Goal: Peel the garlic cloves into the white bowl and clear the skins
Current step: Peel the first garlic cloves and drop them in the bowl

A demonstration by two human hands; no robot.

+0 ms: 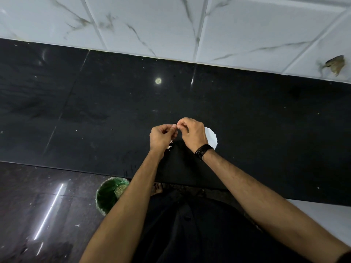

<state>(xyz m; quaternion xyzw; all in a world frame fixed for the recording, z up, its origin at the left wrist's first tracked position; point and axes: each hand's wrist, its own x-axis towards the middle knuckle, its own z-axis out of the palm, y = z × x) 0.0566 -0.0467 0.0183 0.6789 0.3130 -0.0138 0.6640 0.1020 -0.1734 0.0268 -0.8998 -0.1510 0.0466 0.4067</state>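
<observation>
My left hand (162,137) and my right hand (191,132) meet above the black counter (95,111), fingertips together, pinching a small pale garlic clove (175,126). The clove is mostly hidden by the fingers. A white bowl (212,137) with a scalloped rim stands on the counter just right of my right hand, partly covered by that hand and wrist. A few pale bits of garlic or skin (170,147) lie on the counter below my left hand.
A green bin (108,196) stands on the dark floor below the counter's front edge, left of my left forearm. White marbled wall tiles (171,25) rise behind the counter. A black wristband (204,149) circles my right wrist.
</observation>
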